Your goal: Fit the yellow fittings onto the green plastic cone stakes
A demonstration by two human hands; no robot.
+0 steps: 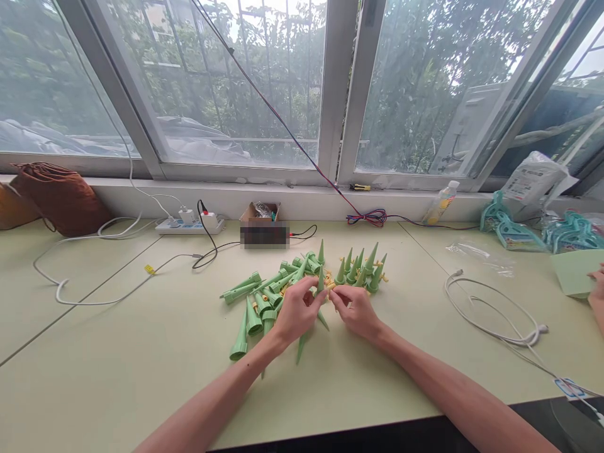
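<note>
My left hand (pixel 296 309) is closed around a green plastic watering spike (pixel 321 280), which stands point up between the fingers. My right hand (pixel 357 309) pinches a small yellow valve (pixel 331 287) against the side of that spike; the fingertips partly hide it. Just behind the hands lie loose yellow valves (pixel 329 275). A heap of green spikes (pixel 242 291) lies around and left of my left hand, some with open wide ends showing. Beyond my right hand several spikes (pixel 370 257) stand upright in a group, with yellow valves sticking out of some.
At the back are a power strip (pixel 190 227), a small cardboard box (pixel 247 212) and a bottle (pixel 441 202). White cables (pixel 495 336) lie coiled at right, near teal hangers (pixel 516 234). Another person's hand (pixel 598 286) holds a green sheet (pixel 573 275) at the right edge.
</note>
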